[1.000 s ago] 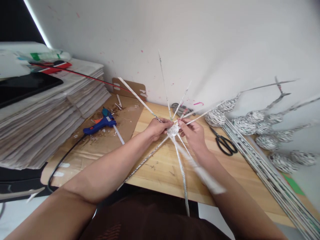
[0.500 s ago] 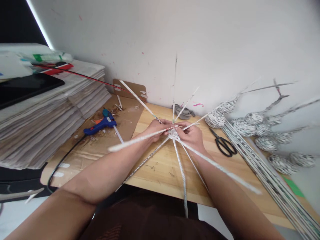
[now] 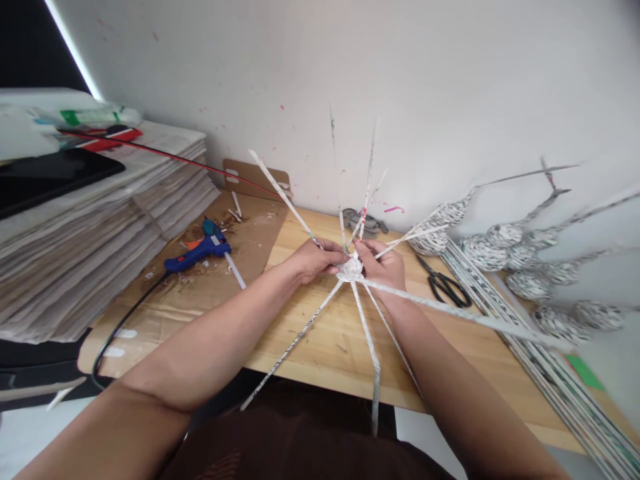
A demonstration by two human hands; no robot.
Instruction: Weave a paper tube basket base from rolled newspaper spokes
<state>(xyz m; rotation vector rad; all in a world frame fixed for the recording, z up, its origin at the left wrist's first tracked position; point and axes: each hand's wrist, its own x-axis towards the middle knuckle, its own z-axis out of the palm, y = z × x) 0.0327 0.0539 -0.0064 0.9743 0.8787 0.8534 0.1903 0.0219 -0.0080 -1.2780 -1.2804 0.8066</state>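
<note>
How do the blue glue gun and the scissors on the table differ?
The glue gun is mostly blue, while the scissors look dark, with black handles. The glue gun is corded; the scissors are not. The glue gun lies on brown cardboard, the scissors on the wooden tabletop. Both are lying unheld.

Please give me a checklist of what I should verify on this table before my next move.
1. Left hand gripping the woven centre: ok.
2. Right hand on the other side of it: ok.
3. Glue gun away from both hands: ok, it lies on the cardboard.
4. Glue gun switched off: cannot tell.
5. Paper strips all within the near table edge: not ok, some reach past it.
6. Long right-hand strip not touching the scissors: cannot tell.
</note>
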